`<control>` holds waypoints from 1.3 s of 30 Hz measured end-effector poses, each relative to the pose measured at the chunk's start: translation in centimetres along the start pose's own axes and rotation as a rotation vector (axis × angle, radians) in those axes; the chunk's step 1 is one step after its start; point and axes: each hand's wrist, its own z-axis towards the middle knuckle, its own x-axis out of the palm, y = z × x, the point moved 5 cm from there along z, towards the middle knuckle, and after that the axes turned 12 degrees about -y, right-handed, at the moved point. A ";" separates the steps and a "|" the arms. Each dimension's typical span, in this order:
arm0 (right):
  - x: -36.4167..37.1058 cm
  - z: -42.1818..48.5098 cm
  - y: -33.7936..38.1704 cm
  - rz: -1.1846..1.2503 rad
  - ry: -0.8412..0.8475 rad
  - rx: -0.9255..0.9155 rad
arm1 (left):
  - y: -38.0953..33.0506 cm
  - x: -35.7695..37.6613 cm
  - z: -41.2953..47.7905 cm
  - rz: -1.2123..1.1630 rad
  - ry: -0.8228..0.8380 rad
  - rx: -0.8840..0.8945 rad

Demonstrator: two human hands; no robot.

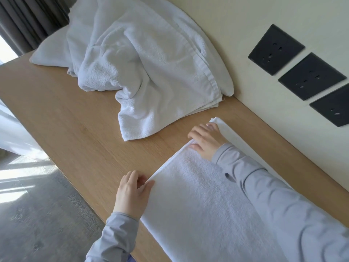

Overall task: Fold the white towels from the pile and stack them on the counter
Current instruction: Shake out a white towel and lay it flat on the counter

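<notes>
1 dark curtain (28, 21) hung at the far left, with grey floor (37, 205) below it. Next came the wooden counter (66, 110). On its far end sat the pile (147, 63) of white towels, all bunched up and not folded.

Closer in, the left hand (132, 193) pinched the near corner of 1 towel (198, 205), thumb on top and fingers tucked under. That towel lay flat and smooth on the counter, near the pile but not touching it. The right hand (204, 140) held the far corner of the same long edge, with its fingers bent down over the cloth. 3 black sockets (311, 76) sat on the wall (245, 21) at the right.

I think this was the fold step for 1 towel, and no neat stack showed on the counter. Next, both hands would need to lift that long edge together and bring it across to the wall side. The corners would have to stay lined up.
</notes>
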 end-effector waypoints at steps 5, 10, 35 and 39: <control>-1.3 -0.8 -5.3 -0.066 0.035 0.041 | 0.6 0.0 0.3 -0.016 0.064 -0.034; -1.4 1.7 -5.9 -0.107 0.120 0.047 | 0.0 -0.2 0.7 0.040 0.141 0.075; -2.1 -5.3 6.3 0.201 -0.475 0.007 | -5.2 3.9 -3.6 0.459 0.126 0.509; 1.4 -10.5 10.2 0.141 -0.162 -0.222 | -4.2 4.2 -3.3 0.493 0.167 0.495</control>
